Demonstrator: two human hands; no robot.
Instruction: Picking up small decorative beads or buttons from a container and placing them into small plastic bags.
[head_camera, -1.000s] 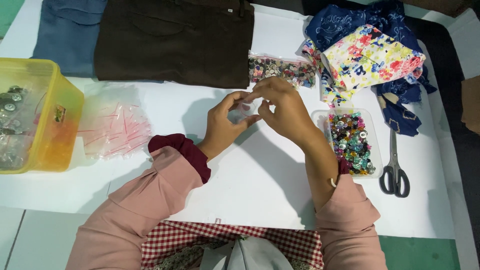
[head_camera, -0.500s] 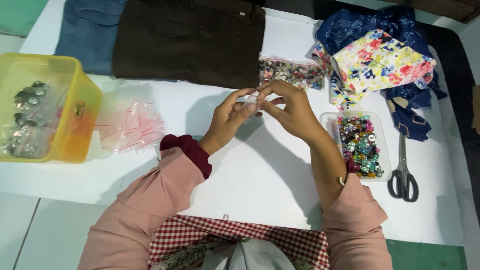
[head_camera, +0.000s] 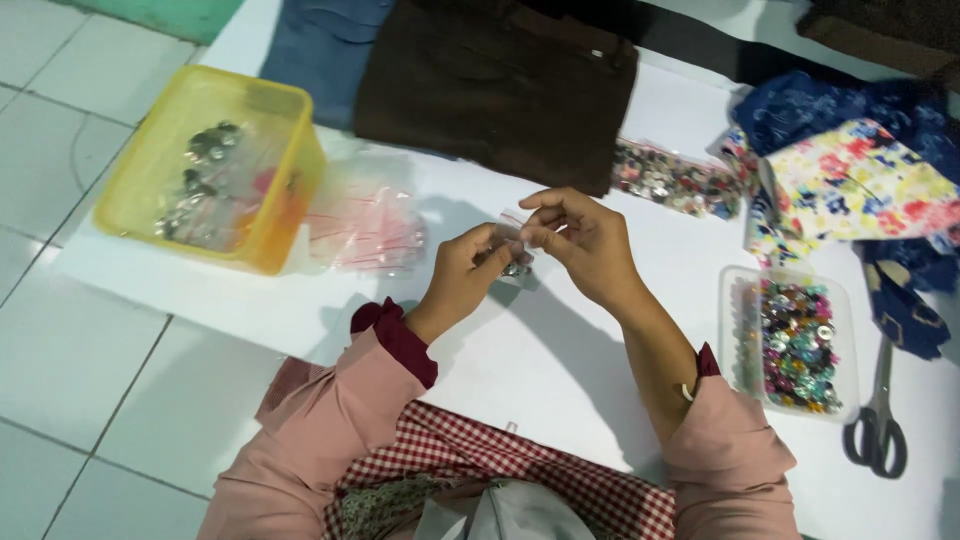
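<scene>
Both hands meet over the white sheet (head_camera: 560, 380) and pinch one small clear plastic bag (head_camera: 515, 262) with a few dark buttons in it. My left hand (head_camera: 468, 272) grips the bag's lower side. Fingertips of my right hand (head_camera: 580, 240) press along its top edge. A clear tray of coloured buttons (head_camera: 795, 342) lies to the right of my right forearm. Left of my left hand sits a pile of empty clear bags with red strips (head_camera: 365, 228).
A yellow plastic tub (head_camera: 150, 165) holding bagged metal buttons stands at the left. Folded brown cloth (head_camera: 500, 85) and blue cloth (head_camera: 320, 45) lie at the back. A bag of buttons (head_camera: 675, 182), floral fabric (head_camera: 860, 190) and scissors (head_camera: 878, 420) are at the right.
The view has shifted so everything sits further right and lower. My hands stay together on the small bag, right fingers still working its top edge.
</scene>
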